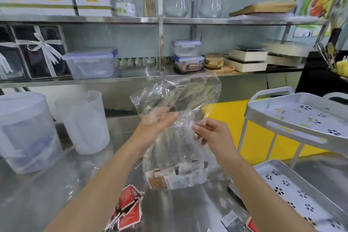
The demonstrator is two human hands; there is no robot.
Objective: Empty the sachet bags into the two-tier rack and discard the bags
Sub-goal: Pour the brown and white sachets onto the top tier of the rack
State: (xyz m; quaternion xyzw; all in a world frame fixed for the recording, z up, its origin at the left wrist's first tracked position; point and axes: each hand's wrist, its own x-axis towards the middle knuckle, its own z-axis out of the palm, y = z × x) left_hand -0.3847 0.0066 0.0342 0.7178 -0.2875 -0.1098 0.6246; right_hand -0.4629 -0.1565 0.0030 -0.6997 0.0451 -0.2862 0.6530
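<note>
I hold a clear plastic bag [175,100] upright over the steel counter. My left hand [158,122] grips its upper left part and my right hand [209,132] pinches its right edge near the mouth. White and brown sachets [177,176] lie in the bottom of the bag. The white two-tier rack [293,117] stands to the right, its perforated top tray and lower tray [288,181] both bare. A second bag of red sachets [128,209] lies on the counter below my left arm.
Two translucent jugs [82,122] stand at the left on the steel counter [56,184]. A yellow board [233,118] lies behind the rack. Loose sachets [235,222] rest near the front edge. Shelves with boxes and containers [92,62] run across the back.
</note>
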